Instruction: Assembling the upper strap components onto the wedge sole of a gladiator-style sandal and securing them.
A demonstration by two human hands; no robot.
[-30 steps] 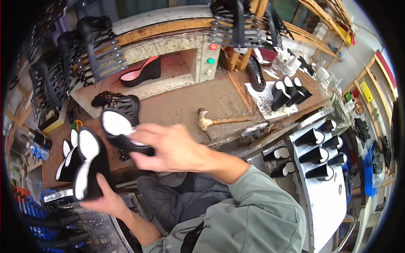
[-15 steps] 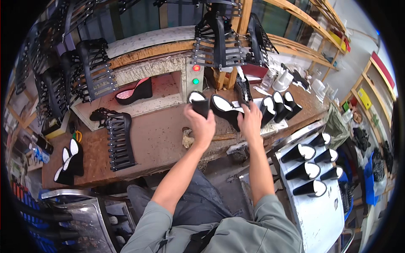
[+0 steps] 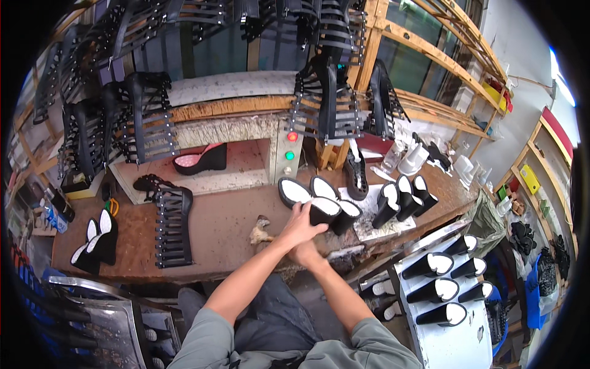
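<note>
My left hand reaches over the brown workbench and lies with spread fingers on a black wedge sole with a white insole. Two more such soles stand touching it, and another leans at its right. My right hand sits just under the left wrist at the bench's front edge, mostly covered, so its fingers are hidden. A hammer lies on the bench just left of both hands.
More wedge soles stand at the right, others at the far left. Strappy black uppers lie on the bench and hang above it. A white rack of soles stands lower right. A box with red and green buttons stands behind.
A second ago my hands were at the soles on the bench's left. They carried soles to the middle right, where the soles now stand, and the right hand has drawn back under the left.
</note>
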